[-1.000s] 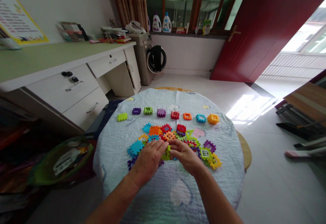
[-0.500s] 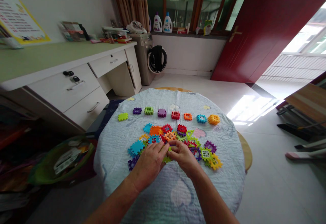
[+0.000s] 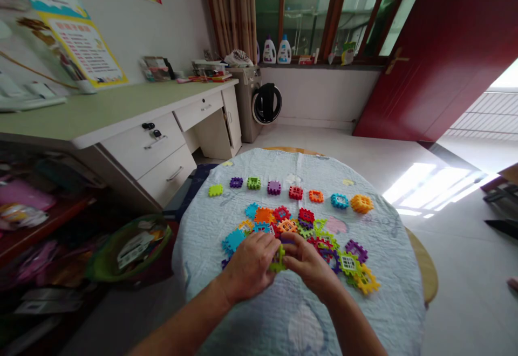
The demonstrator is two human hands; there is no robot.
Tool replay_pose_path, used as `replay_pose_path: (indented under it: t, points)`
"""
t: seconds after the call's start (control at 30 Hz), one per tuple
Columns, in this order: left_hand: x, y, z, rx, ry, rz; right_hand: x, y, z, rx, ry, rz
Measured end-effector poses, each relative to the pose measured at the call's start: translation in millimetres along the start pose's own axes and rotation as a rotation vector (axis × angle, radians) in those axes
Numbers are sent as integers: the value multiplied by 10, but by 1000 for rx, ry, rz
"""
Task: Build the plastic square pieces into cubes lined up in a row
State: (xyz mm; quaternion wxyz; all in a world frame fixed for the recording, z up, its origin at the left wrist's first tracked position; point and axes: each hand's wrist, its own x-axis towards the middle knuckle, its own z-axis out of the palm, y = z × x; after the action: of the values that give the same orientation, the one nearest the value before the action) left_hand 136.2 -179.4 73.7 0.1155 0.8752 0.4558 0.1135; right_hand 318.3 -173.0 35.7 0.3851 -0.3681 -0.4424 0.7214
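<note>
Left hand [image 3: 251, 265] and right hand [image 3: 306, 261] in finger grip on edges of 1 green piece [image 3: 278, 259], open cloth [image 3: 267, 321] nearer body

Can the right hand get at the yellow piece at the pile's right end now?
Probably yes: the yellow piece lies near the right hand, its outer side uncovered. But that hand seems to grip a green piece with the left hand and might need to let go.
</note>
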Motion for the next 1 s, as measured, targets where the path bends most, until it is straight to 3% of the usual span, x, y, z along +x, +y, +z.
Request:
replay_pose_path:
  t: [0.1, 0.2, 0.3, 0.4, 0.57, 0.8, 1.0]
  points:
    - [105, -461, -195, -1, 124, -83, -116, -209, -233, -97, 150, -72]
    - [247, -1196, -426, 62, 215, -254, -339, -450, -604, -225, 376, -108]
    - [373, -1918, -592, 160, 170, -442, -605, -568, -1003, -325, 616, -68]
    - [477, -2376, -650, 265, 6, -515, -818, -505, -1312, -333, 803, -47]
    - [643, -2648, -592, 299, -128, -553, -982, -222, -1566, -329, 936, -36]
    - [787, -2842, -538, 255, -284, -562, -1041, 58, -1803, -306, 1057, -53]
    - [768, -2917, -487, 241, -332, -582, -1023, 233, -1939, -351, 1121, -16]
